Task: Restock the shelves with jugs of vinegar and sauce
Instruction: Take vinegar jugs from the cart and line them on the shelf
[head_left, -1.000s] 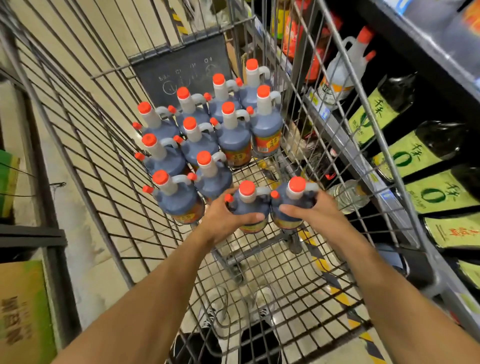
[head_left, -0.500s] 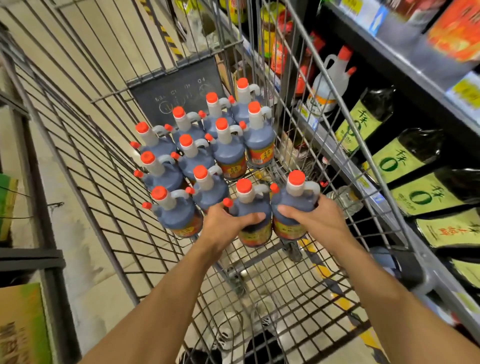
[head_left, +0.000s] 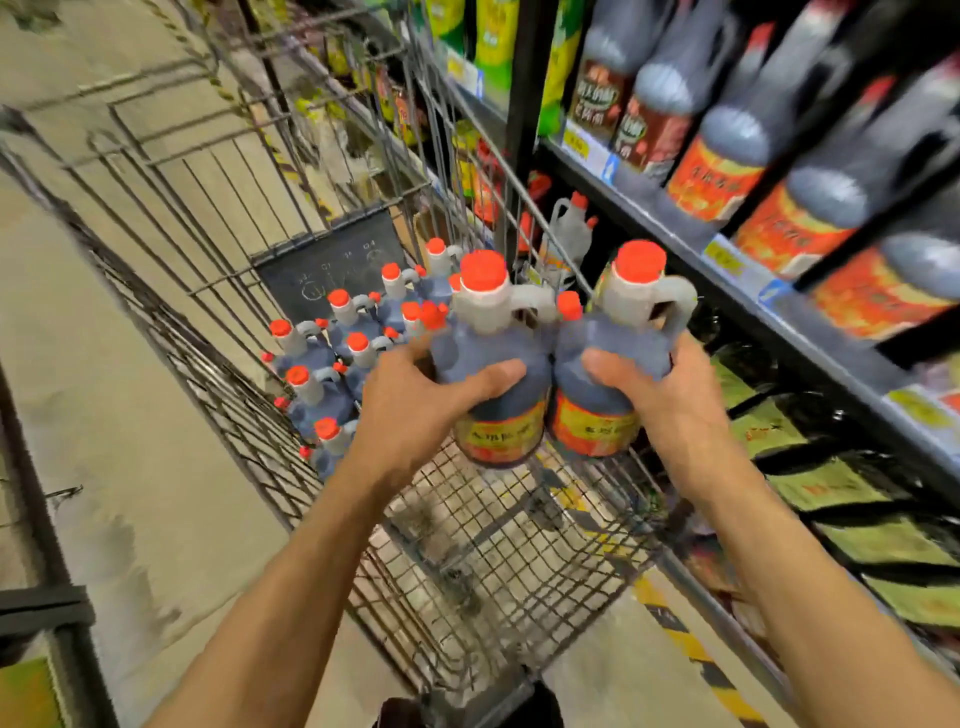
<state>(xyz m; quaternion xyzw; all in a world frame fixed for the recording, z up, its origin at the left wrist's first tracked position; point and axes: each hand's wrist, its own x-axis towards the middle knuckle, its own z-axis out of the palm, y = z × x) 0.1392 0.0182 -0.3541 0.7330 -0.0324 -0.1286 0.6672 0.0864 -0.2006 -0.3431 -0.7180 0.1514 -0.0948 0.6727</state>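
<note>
Two dark jugs with orange caps and red-yellow labels are held side by side above the wire cart (head_left: 218, 322). My left hand (head_left: 415, 410) grips the left jug (head_left: 493, 364) around its body. My right hand (head_left: 670, 400) grips the right jug (head_left: 613, 358) the same way. Both jugs are upright and touch each other, level with the cart's right rim. Several more jugs of the same kind (head_left: 332, 358) stand in the cart's far half.
A shelf unit (head_left: 691, 244) runs along the right, its upper shelf holding similar dark jugs (head_left: 748, 150) with red labels. Green-labelled bottles (head_left: 852, 493) lie on the lower shelf. A pale jug (head_left: 571, 234) stands further along. Concrete floor is to the left.
Both hands have lifted the two jugs up out of the cart's near end and toward the right-hand shelf. The view has tilted up, showing the upper shelf.
</note>
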